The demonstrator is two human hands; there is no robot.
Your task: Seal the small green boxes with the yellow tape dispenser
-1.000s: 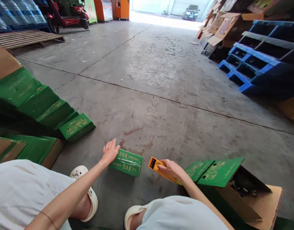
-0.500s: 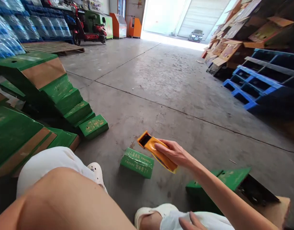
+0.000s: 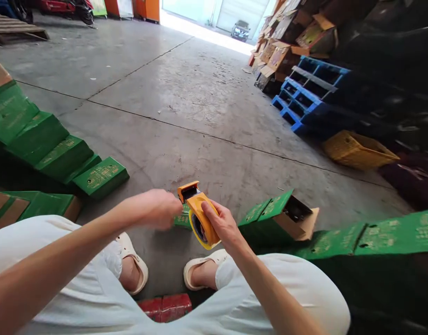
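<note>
An orange tape dispenser point(image 3: 204, 221) with a roll of yellow tape is gripped in my right hand point(image 3: 223, 225), thumb along its side. Its cutting end points up and to the left. My left hand point(image 3: 160, 210) is beside that end, smeared by motion; its fingers do not show clearly, and I cannot tell whether it touches the dispenser or tape. Behind both hands, a small green carton point(image 3: 182, 217) on the floor is mostly hidden.
Green cartons point(image 3: 101, 177) are stacked at left. An open green carton point(image 3: 270, 214) stands at right beside more green cartons point(image 3: 384, 232). Red boxes point(image 3: 165, 307) lie between my feet. Farther right are a yellow crate point(image 3: 358, 151), blue pallets point(image 3: 301, 95) and piled cardboard point(image 3: 275, 58).
My left hand has come up beside the dispenser's cutting end. The dispenser has turned in my right hand, showing its tape roll. The view has swung right and down.
</note>
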